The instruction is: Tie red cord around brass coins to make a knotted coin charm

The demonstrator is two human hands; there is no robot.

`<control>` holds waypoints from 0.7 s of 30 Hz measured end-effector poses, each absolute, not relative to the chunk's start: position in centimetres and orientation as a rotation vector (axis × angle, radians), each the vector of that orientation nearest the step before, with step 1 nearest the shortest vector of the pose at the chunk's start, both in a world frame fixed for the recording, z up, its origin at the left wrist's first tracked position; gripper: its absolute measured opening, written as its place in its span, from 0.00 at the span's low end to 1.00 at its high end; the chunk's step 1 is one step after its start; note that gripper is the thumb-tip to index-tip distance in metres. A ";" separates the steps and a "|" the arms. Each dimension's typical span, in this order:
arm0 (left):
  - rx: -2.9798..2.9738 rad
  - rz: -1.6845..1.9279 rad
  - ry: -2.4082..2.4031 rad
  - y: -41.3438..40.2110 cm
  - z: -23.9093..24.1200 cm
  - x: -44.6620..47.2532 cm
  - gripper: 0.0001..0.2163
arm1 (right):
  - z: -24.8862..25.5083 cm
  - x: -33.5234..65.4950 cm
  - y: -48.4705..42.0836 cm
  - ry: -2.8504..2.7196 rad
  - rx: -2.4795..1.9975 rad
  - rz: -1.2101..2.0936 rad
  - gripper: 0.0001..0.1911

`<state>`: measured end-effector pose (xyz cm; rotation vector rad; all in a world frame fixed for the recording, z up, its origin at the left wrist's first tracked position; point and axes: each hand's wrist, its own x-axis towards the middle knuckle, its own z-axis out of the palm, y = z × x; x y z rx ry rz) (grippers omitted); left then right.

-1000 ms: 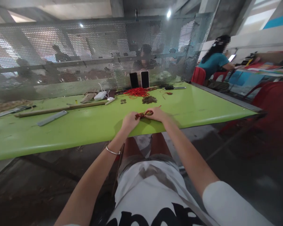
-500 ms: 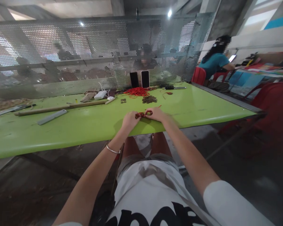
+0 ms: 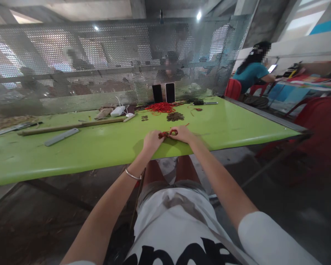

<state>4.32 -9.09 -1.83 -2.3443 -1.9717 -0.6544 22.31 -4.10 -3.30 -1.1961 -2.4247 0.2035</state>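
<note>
Both hands meet over the near edge of the green table. My left hand (image 3: 152, 141) is closed around a short string of brown coins on red cord (image 3: 163, 135). Close by on the right, my right hand (image 3: 183, 134) pinches the cord and coins at the other end, its fingers curled. A loose red cord end sticks out above the right hand. Farther back lie a pile of brown coins (image 3: 175, 116), a small group of coins (image 3: 145, 118) and a tangled heap of red cord (image 3: 160, 107). Fine details between the fingers are too small to make out.
Two phones (image 3: 170, 92) lean against a perforated metal screen (image 3: 110, 62). On the left lie a wooden stick (image 3: 71, 126), a grey flat blade-like strip (image 3: 61, 137) and a white charger (image 3: 118, 111). A person in teal (image 3: 249, 76) sits at the right beyond red chairs (image 3: 320, 129).
Almost nothing differs. Both hands stay in place on the strung coins, with only slight finger movement and a tiny shift of the view.
</note>
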 end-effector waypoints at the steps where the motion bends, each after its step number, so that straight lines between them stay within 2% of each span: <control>1: -2.346 -0.653 -1.975 -9.1 -1.8 4.3 0.09 | -3.3 22.3 -4.1 -2.425 -1.195 0.206 0.16; 21: -2.317 -0.642 -2.003 -9.3 -1.7 4.4 0.08 | -3.2 22.2 -4.3 -2.411 -1.200 0.239 0.15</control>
